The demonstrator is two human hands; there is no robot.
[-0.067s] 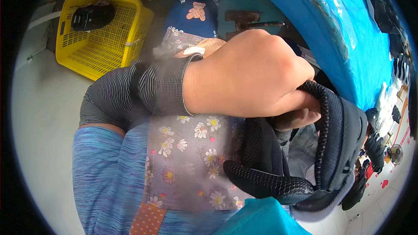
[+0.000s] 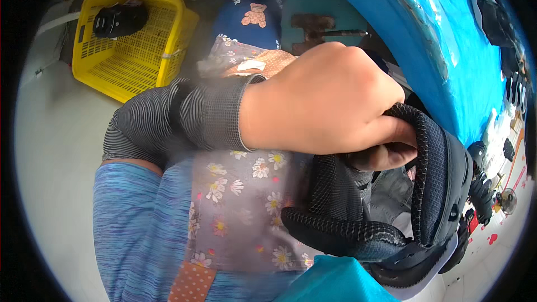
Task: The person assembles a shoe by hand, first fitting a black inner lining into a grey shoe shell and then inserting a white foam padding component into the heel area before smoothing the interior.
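Note:
My left hand (image 2: 330, 100), coming in from the left in a striped sleeve, is closed with the knuckles up. Its fingers curl at the padded collar of a black sneaker (image 2: 433, 190) with light stitching along the edges and a pale rim at the bottom. The sneaker is tilted, its opening facing me, above my lap. Under the left hand, shadowed fingers (image 2: 377, 158) show inside the opening beside a bit of striped cloth; whose hand they belong to is unclear. My right hand cannot be made out for certain. A flowered apron (image 2: 240, 207) covers my front.
A yellow plastic basket (image 2: 168, 39) at the upper left holds a black item (image 2: 120, 19). A blue-covered surface (image 2: 425, 39) curves along the upper right. Several black pieces (image 2: 492, 17) lie on its far side. A teal seat (image 2: 330, 11) stands ahead.
The sneaker has tilted slightly, and its lower end has shifted a little. My left hand has moved slightly to the right and keeps its hold.

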